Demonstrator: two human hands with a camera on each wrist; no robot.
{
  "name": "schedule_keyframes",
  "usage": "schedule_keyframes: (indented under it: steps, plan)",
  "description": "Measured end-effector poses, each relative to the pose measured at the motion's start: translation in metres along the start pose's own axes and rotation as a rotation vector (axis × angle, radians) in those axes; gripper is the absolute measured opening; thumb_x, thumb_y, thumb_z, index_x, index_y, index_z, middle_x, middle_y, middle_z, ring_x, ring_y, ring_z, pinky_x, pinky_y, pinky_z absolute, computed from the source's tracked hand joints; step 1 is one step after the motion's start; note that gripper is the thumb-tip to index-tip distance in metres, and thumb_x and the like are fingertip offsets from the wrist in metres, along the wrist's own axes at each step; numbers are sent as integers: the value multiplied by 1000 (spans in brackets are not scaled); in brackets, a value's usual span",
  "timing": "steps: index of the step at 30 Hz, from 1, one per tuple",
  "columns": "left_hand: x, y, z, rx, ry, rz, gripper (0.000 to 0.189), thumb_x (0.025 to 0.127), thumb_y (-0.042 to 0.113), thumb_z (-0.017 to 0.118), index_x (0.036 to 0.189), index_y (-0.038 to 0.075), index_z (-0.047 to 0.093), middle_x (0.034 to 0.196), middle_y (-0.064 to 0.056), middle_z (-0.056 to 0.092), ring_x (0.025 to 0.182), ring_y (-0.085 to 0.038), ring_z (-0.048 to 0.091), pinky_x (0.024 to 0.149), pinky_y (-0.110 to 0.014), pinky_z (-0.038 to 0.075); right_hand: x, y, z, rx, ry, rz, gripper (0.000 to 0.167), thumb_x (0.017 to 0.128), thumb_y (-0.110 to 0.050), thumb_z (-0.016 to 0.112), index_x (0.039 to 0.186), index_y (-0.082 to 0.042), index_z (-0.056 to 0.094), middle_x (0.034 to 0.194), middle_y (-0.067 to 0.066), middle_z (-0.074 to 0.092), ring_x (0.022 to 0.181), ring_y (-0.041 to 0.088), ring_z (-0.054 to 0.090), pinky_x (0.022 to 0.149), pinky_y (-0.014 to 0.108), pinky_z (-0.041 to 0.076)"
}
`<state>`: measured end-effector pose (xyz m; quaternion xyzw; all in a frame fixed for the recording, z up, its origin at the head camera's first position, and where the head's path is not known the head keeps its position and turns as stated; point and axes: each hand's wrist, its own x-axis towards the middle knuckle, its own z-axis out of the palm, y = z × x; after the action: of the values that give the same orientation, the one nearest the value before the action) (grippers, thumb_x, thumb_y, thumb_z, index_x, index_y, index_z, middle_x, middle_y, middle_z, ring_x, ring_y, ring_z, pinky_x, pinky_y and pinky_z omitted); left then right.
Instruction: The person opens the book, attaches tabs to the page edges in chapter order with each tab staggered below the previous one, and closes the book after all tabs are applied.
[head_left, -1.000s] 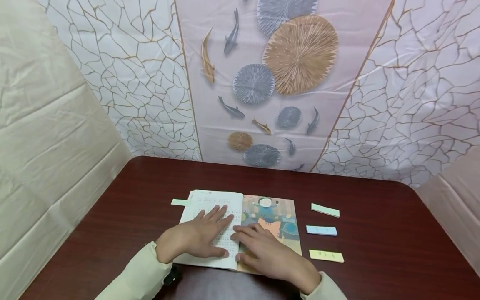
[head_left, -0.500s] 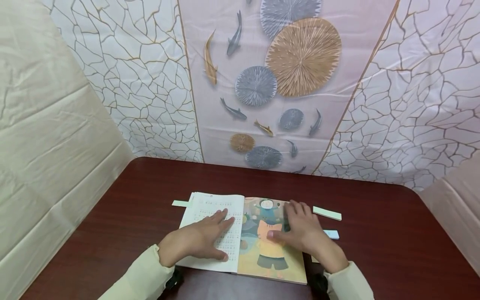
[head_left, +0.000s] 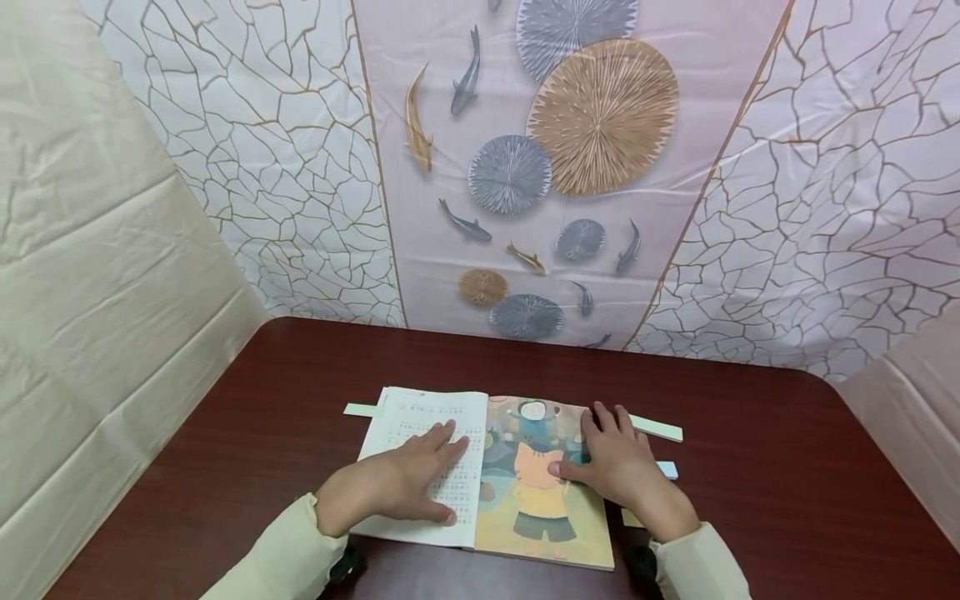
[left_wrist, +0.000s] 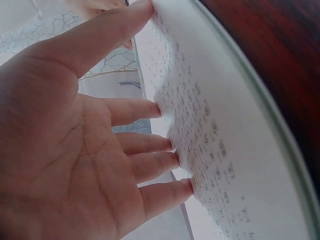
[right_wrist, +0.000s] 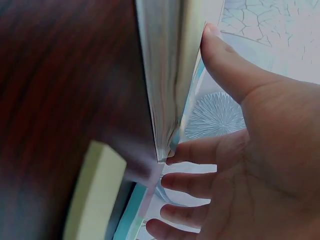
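Observation:
An open book lies on the table, with a white text page (head_left: 405,408) on its left and an illustrated page (head_left: 543,525) showing an orange cat on its right. My left hand (head_left: 393,483) rests on the text page; in the left wrist view its fingertips (left_wrist: 185,190) touch the paper with the fingers spread. At the right edge of the illustrated page is my right hand (head_left: 630,471). Its thumb (right_wrist: 212,37) touches the page, and the index fingertip meets the book's edge in the right wrist view. A pale green strip (head_left: 360,409) sticks out from the book's left side.
Right of the book lie a green sticky-note pad (head_left: 657,428), a blue pad (head_left: 667,470) and a yellow pad (head_left: 632,518), the last two partly hidden by my right hand. The dark red table (head_left: 300,358) meets a patterned cloth backdrop (head_left: 525,250) behind.
My right hand has moved from the book's middle rightward across the illustrated page to its right edge, uncovering the cat picture. My left hand stays on the text page.

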<state>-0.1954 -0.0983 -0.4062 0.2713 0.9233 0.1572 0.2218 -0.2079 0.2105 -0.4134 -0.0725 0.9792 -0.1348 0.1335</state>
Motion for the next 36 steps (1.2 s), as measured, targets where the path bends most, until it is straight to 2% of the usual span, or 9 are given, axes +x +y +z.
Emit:
schedule_keyframes:
  steps: [6, 13, 16, 18, 22, 26, 31, 33, 36]
  plan:
    - [0, 0, 2, -12, -3, -6, 98, 88, 40, 87, 165, 10, 35, 175, -16, 20, 161, -34, 21, 124, -56, 30, -1, -4, 3, -19, 46, -38, 96, 92, -55, 78, 158, 5, 42, 153, 35, 39, 141, 55, 35, 108, 70, 38]
    - [1, 0, 3, -17, -9, -12, 98, 89, 40, 86, 166, 11, 34, 175, -16, 18, 162, -34, 18, 125, -56, 28, -1, -12, -3, 243, 68, 39, 102, 94, -38, 82, 163, 8, 23, 156, 34, 46, 133, 48, 56, 97, 60, 54]
    - [1, 0, 2, -17, -6, -12, 98, 88, 39, 86, 166, 10, 34, 175, -16, 18, 162, -34, 18, 125, -56, 28, -3, -13, -6, 370, 137, 75, 110, 96, -26, 81, 166, 7, 3, 135, 34, 61, 97, 41, 70, 74, 50, 58]
    - [1, 1, 2, -19, -5, -11, 98, 88, 39, 86, 166, 10, 34, 175, -16, 18, 162, -34, 18, 126, -56, 28, -5, -13, -9, 447, 194, 87, 112, 96, -16, 80, 166, 4, -5, 112, 28, 67, 73, 32, 65, 62, 41, 52]
    - [1, 0, 2, -20, -4, -10, 98, 89, 39, 86, 166, 11, 33, 175, -16, 17, 162, -33, 18, 126, -56, 27, -10, -12, -16, 531, 249, 57, 86, 97, -12, 77, 161, 8, 22, 85, 10, 61, 64, 19, 49, 61, 34, 42]
    - [1, -2, 2, -6, 1, -1, 98, 89, 41, 86, 166, 11, 34, 175, -16, 18, 162, -33, 19, 125, -55, 29, -13, -9, -23, 621, 116, -13, 55, 110, -34, 60, 144, 8, 52, 92, 15, 68, 75, 24, 62, 67, 37, 52]
    - [3, -4, -1, 8, 40, 25, 99, 85, 43, 89, 163, 8, 40, 173, -18, 25, 159, -32, 27, 122, -52, 37, -17, -8, -27, 962, -161, -177, 86, 112, -59, 15, 158, 13, 27, 138, 33, 57, 119, 34, 67, 87, 46, 61]
    - [4, -5, -3, 3, 63, 29, 98, 83, 43, 91, 161, 8, 43, 171, -18, 28, 158, -32, 30, 119, -51, 41, -17, -10, -26, 1050, -224, -254, 86, 112, -59, 13, 157, 14, 24, 135, 30, 56, 115, 28, 66, 86, 44, 61]
    - [6, -8, -8, -14, 101, 33, 89, 83, 40, 92, 157, 10, 51, 168, -17, 36, 154, -33, 38, 114, -51, 46, -16, -13, -22, 1036, -261, -333, 72, 116, -48, 29, 157, 11, 28, 139, 24, 55, 119, 24, 63, 92, 42, 59]
